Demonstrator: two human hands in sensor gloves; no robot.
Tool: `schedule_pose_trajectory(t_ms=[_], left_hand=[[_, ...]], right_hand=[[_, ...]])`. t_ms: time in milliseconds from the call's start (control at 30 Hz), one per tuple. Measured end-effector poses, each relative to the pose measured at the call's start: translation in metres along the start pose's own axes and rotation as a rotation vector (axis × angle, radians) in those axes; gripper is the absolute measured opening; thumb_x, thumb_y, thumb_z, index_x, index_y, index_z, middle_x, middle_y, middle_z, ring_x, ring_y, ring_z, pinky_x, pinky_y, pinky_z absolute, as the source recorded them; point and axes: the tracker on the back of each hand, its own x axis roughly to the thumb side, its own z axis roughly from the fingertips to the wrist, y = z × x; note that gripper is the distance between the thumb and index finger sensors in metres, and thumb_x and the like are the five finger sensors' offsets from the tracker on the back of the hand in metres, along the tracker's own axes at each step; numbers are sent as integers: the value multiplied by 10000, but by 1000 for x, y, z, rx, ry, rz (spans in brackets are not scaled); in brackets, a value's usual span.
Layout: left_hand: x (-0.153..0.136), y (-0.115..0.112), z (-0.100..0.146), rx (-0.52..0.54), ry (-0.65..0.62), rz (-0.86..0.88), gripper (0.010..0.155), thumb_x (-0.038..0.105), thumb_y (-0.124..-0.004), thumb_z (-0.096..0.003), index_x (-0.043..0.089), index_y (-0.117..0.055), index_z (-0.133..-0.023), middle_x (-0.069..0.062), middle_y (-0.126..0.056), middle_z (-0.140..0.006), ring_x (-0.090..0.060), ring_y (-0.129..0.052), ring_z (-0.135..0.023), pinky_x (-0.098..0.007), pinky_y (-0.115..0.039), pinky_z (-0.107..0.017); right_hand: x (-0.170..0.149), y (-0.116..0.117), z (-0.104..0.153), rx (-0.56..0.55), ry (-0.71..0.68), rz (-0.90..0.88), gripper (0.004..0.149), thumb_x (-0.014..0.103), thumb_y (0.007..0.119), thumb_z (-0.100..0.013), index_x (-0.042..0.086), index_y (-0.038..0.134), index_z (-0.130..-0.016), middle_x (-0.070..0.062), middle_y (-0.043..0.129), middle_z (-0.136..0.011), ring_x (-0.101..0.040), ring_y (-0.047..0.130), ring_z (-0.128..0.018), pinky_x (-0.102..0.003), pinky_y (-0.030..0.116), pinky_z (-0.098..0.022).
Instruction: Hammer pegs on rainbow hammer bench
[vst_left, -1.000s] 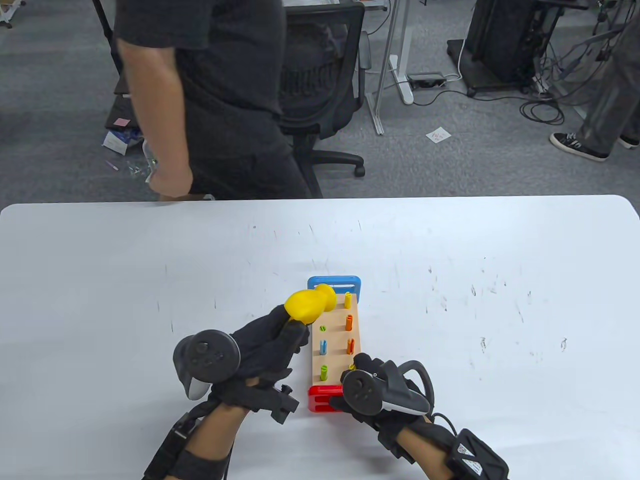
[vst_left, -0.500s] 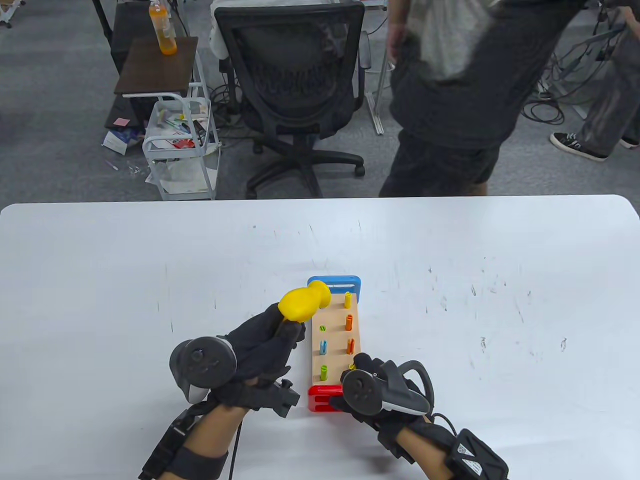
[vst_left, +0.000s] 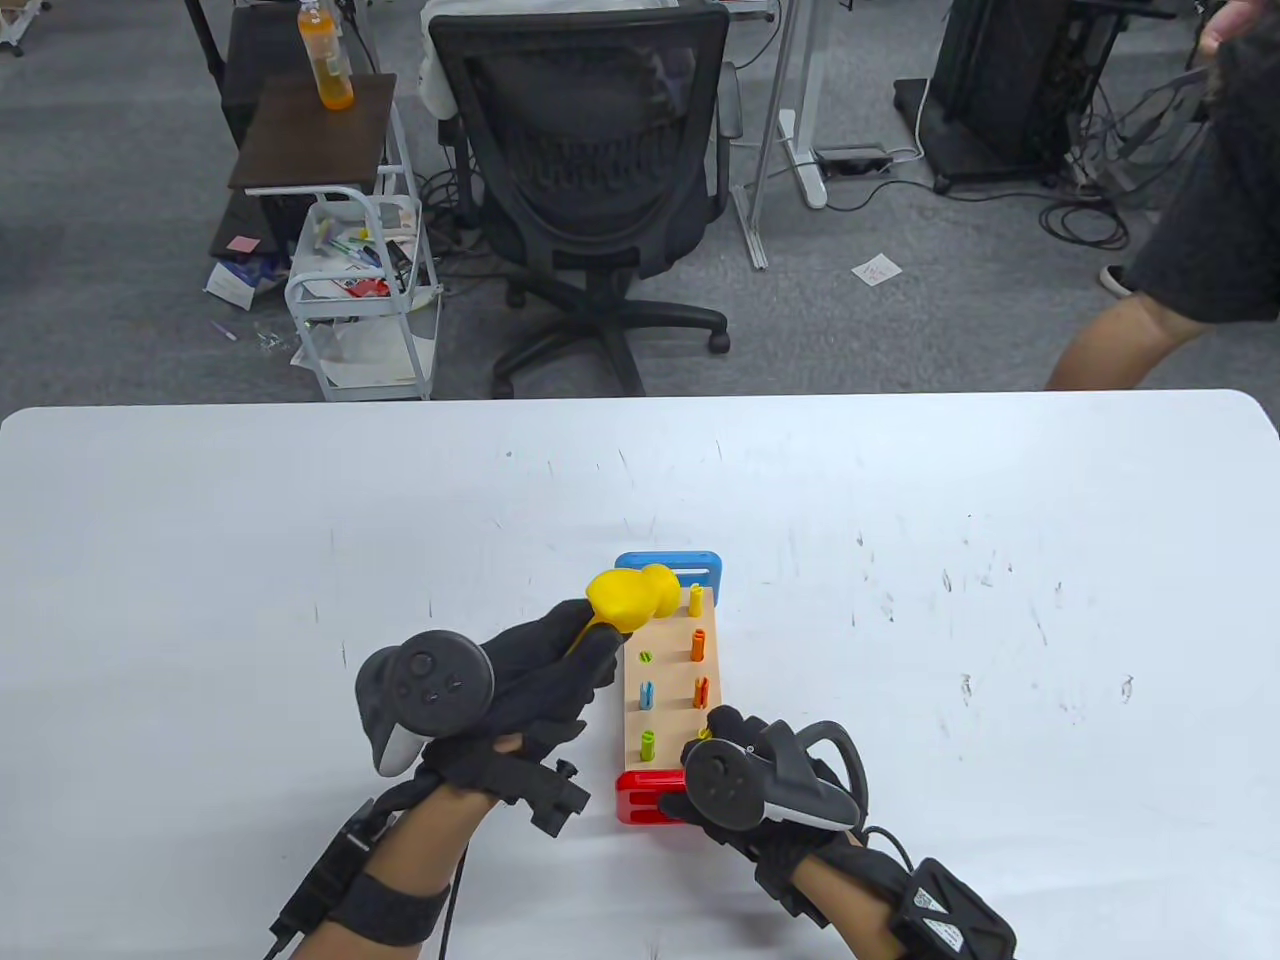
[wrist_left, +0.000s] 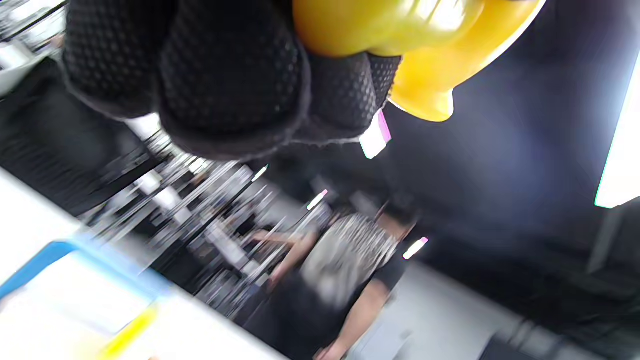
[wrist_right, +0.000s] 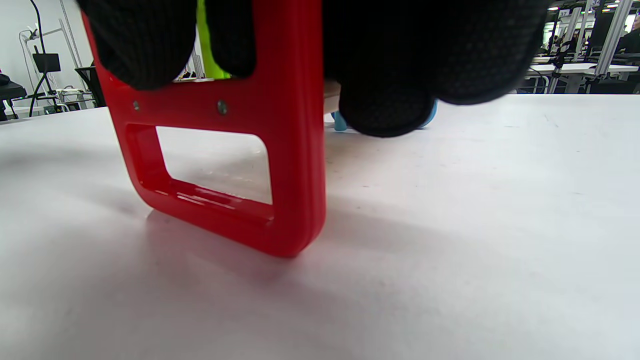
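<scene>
My left hand (vst_left: 540, 670), in a black sensor glove with a round tracker strapped to its back, sits just left of centre in the lower half of the table view, its fingers curled tight around the handle of a yellow toy hammer (vst_left: 628, 598). The hammer's rounded head pokes out past my fingertips toward the upper right, hanging over the far left corner of the bench. In the left wrist view my gloved fingers (wrist_left: 225, 75) fill the top left of the frame, and the glossy yellow hammer (wrist_left: 425, 60) shows beside them at the top; everything behind is blurred. My right hand (vst_left: 760, 775), gloved and carrying a tracker, lies lower and to the right, gripping the near end of the rainbow hammer bench (vst_left: 670, 680). In the right wrist view its fingers (wrist_right: 385, 105) come down from the top edge over the bench's red end leg (wrist_right: 235, 150), which stands on the table. The bench is a pale wooden strip running up the frame from that red leg (vst_left: 645, 795) to a blue end leg (vst_left: 668, 565). Its pegs stand in two columns: a green peg (vst_left: 648, 744), a blue peg (vst_left: 646, 693) and a green one sunk nearly flush (vst_left: 646, 657) on the left, two orange pegs (vst_left: 699, 668) and a yellow peg (vst_left: 696, 599) on the right. All of this rests on a white table (vst_left: 1000, 650) marked with small dark scuffs. Beyond its far edge, in the upper part of the frame, stand a black office chair (vst_left: 590, 160) and a small white cart (vst_left: 360, 290).
</scene>
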Motion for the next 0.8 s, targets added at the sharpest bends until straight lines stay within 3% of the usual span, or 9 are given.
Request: schedule_pose_trajectory(t_ms=[100,200,300,333,367,400,567,700,800], left_hand=[[7,5,8,64,-106,4,762,738,-513,-508,191,-874,-896,-68,-1054,-594,-217,-1064,-376,-468,-902,-448],[-23,-19,16,2,-28,-115,759,737,-513,-508,192,-884,-885,-65,-1062,-571,-210,-1067,-347,-463,-911,-425],[-75,-69,26,-498,392,-377,757,730,-536,-533,168,-911,-875,-81,-1070,-543,-217,-1061,-311,-461,-909,-399],[-86,-73,32,-595,435,-496,783,782,-384,-490,290,-826,-910,24,-1055,-608,-105,-1061,-331,-372,-939,-419],[-86,-71,29,-490,342,-378,779,765,-448,-535,219,-878,-889,-26,-1070,-562,-134,-1063,-298,-398,-935,-384],[-77,-67,23,-305,396,-254,768,718,-564,-512,134,-947,-831,-109,-1086,-501,-234,-1061,-257,-478,-911,-358],[-27,-27,8,-47,87,-45,766,741,-516,-514,182,-896,-875,-65,-1069,-553,-201,-1062,-308,-451,-915,-398],[-16,-19,10,2,-4,-61,767,745,-509,-507,192,-886,-882,-60,-1066,-566,-199,-1064,-324,-450,-915,-411],[-56,-44,14,-196,204,-266,764,735,-518,-516,181,-903,-875,-74,-1074,-550,-208,-1065,-305,-460,-916,-395]], right_hand=[[0,0,0,-1,0,0,400,517,749,-542,146,811,-680,-240,753,-868,-390,922,-625,-569,797,-511],[0,0,0,1,1,0,401,517,749,-542,146,811,-680,-241,753,-869,-390,921,-626,-569,797,-511],[0,0,0,-2,-1,-1,400,516,749,-542,146,811,-680,-241,753,-868,-390,921,-625,-569,797,-510],[0,0,0,0,0,-3,400,517,749,-542,147,810,-680,-241,751,-868,-390,921,-624,-569,797,-511],[0,0,0,-1,-1,-2,400,515,750,-542,145,810,-681,-241,751,-868,-390,922,-626,-570,796,-511],[0,0,0,-2,-1,2,400,517,748,-543,147,810,-682,-240,752,-869,-389,922,-626,-569,797,-511],[0,0,0,-3,2,-1,398,516,749,-543,147,810,-680,-240,751,-869,-389,922,-624,-568,797,-511],[0,0,0,0,1,-1,399,516,749,-543,147,810,-681,-240,751,-869,-390,922,-626,-568,797,-511],[0,0,0,2,0,0,400,515,748,-543,146,810,-683,-241,751,-870,-391,921,-627,-569,796,-512]])
